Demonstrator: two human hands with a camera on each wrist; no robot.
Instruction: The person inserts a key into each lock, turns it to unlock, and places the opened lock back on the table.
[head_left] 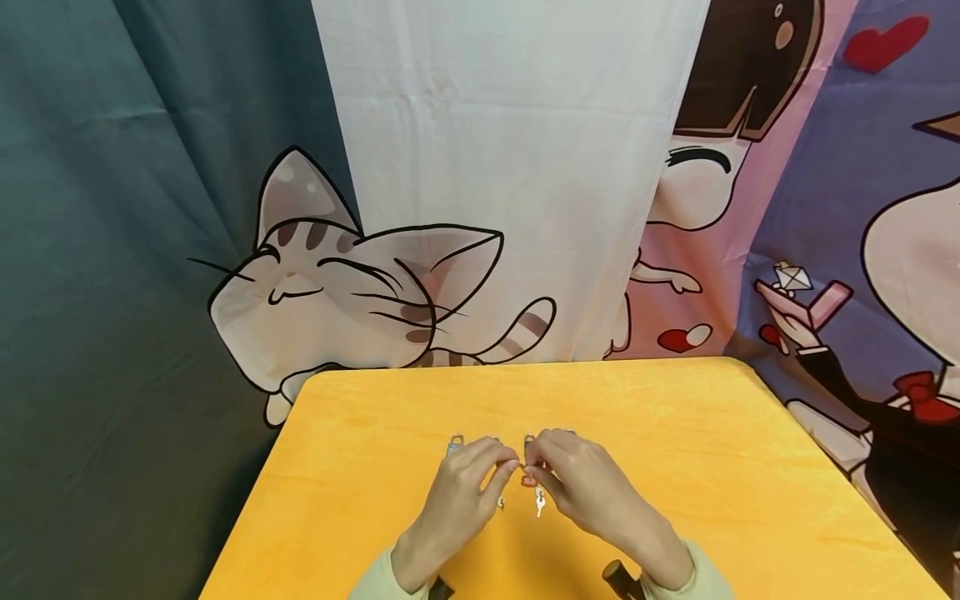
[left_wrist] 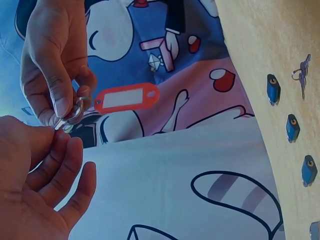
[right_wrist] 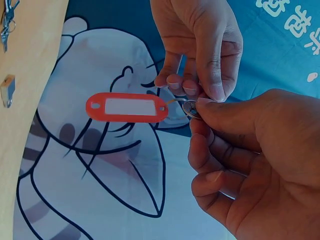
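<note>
Both hands meet over the table. My left hand (head_left: 462, 490) pinches a small silver key (left_wrist: 60, 123) between thumb and forefinger; the fingertips cover much of it. Opposite it, my right hand (head_left: 585, 483) pinches a metal key ring (right_wrist: 189, 107) between thumb and forefinger. A red key tag (right_wrist: 125, 118) with a white label hangs from that ring. The key touches the ring where the fingertips come together, but whether it is threaded on cannot be made out.
Several small padlocks (left_wrist: 293, 128) lie in a row on the yellow table (head_left: 360, 500), partly behind the hands in the head view. Loose keys (head_left: 539, 502) lie nearer the person. A cartoon-printed curtain (head_left: 480, 125) hangs behind the table's far edge.
</note>
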